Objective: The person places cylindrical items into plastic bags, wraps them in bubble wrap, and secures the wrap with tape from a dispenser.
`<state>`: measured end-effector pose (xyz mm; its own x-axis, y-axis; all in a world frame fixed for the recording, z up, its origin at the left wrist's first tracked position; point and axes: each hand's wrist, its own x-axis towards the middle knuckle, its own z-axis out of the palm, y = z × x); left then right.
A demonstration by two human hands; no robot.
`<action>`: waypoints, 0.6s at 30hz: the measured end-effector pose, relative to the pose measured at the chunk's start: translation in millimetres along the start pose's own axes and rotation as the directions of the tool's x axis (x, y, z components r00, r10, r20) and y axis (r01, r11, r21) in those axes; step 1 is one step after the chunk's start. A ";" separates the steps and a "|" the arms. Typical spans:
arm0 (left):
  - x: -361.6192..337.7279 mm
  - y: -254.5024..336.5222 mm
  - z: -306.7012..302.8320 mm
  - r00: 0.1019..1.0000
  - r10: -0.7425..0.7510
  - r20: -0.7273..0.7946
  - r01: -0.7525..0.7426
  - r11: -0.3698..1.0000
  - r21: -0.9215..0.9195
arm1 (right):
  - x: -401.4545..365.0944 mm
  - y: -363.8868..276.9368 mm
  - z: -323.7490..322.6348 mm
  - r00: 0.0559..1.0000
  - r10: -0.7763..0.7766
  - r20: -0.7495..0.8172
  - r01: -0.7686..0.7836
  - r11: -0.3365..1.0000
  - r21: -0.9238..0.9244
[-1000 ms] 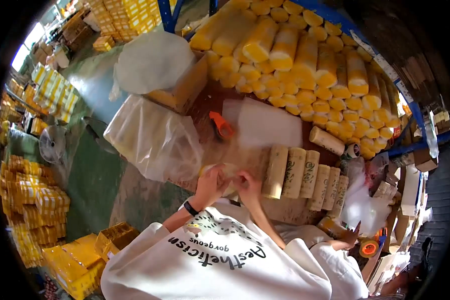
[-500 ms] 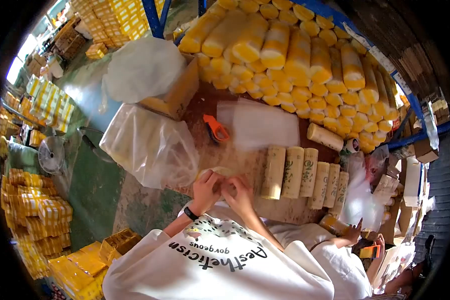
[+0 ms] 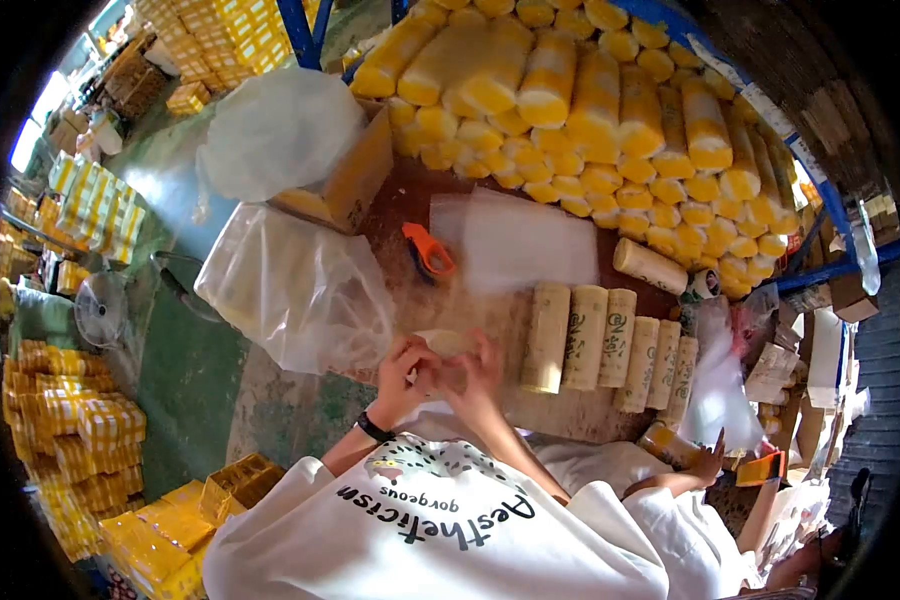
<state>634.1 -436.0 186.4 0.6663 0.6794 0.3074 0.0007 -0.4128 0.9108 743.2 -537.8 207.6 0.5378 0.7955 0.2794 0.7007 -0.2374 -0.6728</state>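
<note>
My left hand [image 3: 402, 382], with a black band on its wrist, has its fingers curled close to my body, and a small white bit shows at the fingertips. Beside it my right hand [image 3: 475, 375] is bent inward, thumb and fingers closed. A pale, round-ended thing [image 3: 440, 342] lies just beyond both hands, partly covered by them; what the fingers grip is hidden. To the right, several pale yellow rolls [image 3: 545, 340] with green print lie side by side. Left of my hands sits a clear plastic bag [image 3: 300, 290] with pale contents.
An orange-handled cutting tool [image 3: 425, 250] and translucent sheets [image 3: 530, 240] lie on the table [image 3: 400, 205]. Yellow-and-white rolls [image 3: 595, 110] are stacked at the back. A carton [image 3: 355, 175] stands at the back left. A co-worker's hand [image 3: 705, 465] is at the right beside an orange-and-black object [image 3: 760, 468].
My hands have moved slightly apart, and more of the pale round-ended thing shows beyond them. At the right, the co-worker's hand and the orange-and-black object have shifted a little.
</note>
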 end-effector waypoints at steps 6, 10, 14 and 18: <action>-2.1 -55.8 -21.6 0.962 -0.228 0.148 0.238 0.970 -0.051 | -20.0 14.5 8.5 0.946 0.249 0.207 -0.257 0.966 0.015; 0.0 -82.7 1.4 0.875 -0.018 0.484 -0.158 0.934 0.319 | -16.6 44.0 -10.9 0.947 0.274 0.169 -0.270 0.962 -0.046; 27.0 -110.2 27.6 0.643 -0.051 0.765 -0.391 0.837 0.384 | -35.2 124.1 10.2 0.862 0.501 0.077 -0.506 0.848 0.157; 34.4 -120.4 29.9 0.683 -0.135 0.717 -0.268 0.868 0.419 | -12.8 149.6 23.5 0.810 0.564 0.162 -0.586 0.769 0.253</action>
<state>679.2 -381.0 79.1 0.9902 0.0849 -0.1108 0.1344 -0.7940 0.5929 830.1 -570.4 87.3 0.7544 0.6009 -0.2642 0.1051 -0.5079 -0.8550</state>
